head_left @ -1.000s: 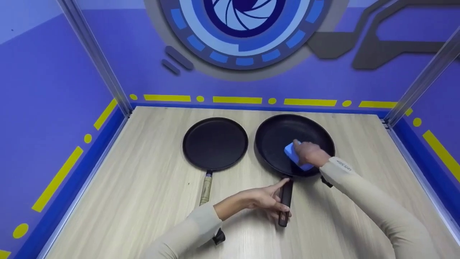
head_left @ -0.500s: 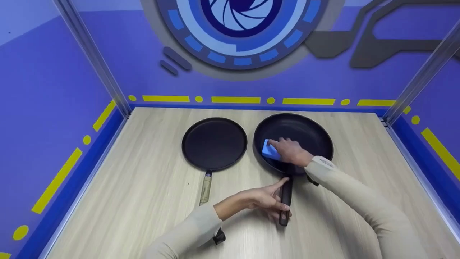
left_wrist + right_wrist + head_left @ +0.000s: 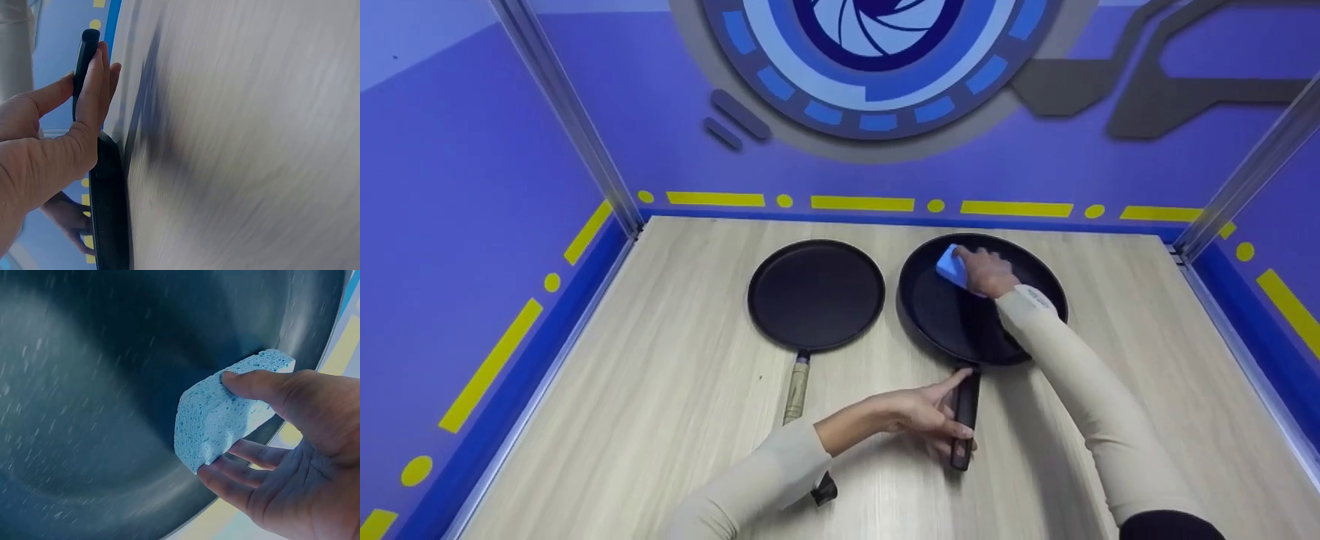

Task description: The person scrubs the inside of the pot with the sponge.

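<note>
A deep black frying pan (image 3: 960, 330) stands at the back right of the table. My left hand (image 3: 921, 415) grips its black handle (image 3: 966, 409), with the thumb on one side and fingers on the other, as the left wrist view shows. Inside the pan, my right hand (image 3: 988, 271) holds a light blue sponge (image 3: 216, 419) against the far part of the pan's surface. In the right wrist view the thumb presses the sponge from one face and the fingertips lie along the opposite edge. Small light specks dot the dark pan floor (image 3: 73, 399).
Left of the frying pan lies a flat black crepe pan (image 3: 816, 296) with a wooden-look handle (image 3: 796, 390), partly covered by my left sleeve (image 3: 765, 472). Printed blue panels (image 3: 840, 176) wall the table (image 3: 682, 360) at the back and sides.
My right hand has swept the sponge leftward across the pan, then up to its far side. The left hand keeps its grip on the handle, and the pan stays in place.
</note>
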The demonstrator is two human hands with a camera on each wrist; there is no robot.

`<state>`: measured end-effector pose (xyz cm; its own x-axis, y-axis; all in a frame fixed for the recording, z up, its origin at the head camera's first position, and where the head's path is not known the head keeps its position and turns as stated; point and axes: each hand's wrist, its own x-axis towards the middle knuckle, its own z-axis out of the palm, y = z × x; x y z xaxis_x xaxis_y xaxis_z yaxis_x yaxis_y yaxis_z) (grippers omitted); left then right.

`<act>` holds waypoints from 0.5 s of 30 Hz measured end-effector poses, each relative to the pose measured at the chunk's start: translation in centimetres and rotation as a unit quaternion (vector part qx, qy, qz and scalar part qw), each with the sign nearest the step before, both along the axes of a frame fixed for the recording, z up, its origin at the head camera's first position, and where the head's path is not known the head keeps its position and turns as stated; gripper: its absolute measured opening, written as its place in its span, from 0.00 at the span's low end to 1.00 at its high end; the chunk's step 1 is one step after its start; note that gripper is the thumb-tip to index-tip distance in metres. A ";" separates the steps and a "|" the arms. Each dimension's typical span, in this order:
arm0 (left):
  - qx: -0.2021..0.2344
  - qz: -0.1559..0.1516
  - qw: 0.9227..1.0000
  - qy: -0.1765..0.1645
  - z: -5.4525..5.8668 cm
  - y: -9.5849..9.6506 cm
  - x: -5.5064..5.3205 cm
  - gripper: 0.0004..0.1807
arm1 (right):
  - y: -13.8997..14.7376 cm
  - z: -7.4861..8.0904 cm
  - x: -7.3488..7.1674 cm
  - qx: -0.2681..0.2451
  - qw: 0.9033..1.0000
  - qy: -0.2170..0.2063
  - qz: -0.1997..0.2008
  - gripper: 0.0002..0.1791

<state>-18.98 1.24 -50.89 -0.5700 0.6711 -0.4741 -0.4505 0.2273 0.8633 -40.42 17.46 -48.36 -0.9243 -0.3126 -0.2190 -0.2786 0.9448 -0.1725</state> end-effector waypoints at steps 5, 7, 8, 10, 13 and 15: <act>-0.002 -0.005 1.000 0.004 -0.1 0.1 0.0 0.58 | 1.8 -0.3 -0.3 0.009 1.000 0.005 -0.028 0.34; -0.002 -0.001 1.000 0.007 -0.1 0.0 0.0 0.57 | 1.8 -0.4 -0.1 0.024 0.999 0.008 -0.021 0.34; -0.003 0.000 1.000 0.008 -0.1 -0.1 0.0 0.57 | 1.6 -0.5 0.1 0.034 0.999 0.008 -0.014 0.34; -0.005 0.003 1.000 0.011 -0.2 -0.1 0.1 0.57 | 1.4 -0.5 0.7 0.054 0.999 0.006 0.006 0.34; 0.001 0.006 1.000 0.005 -0.2 -0.1 0.1 0.58 | 0.9 -0.2 2.1 0.078 0.996 0.000 0.043 0.36; 0.007 0.006 1.000 0.004 -0.2 0.0 0.1 0.58 | 0.6 0.0 3.3 0.085 0.994 0.004 0.069 0.37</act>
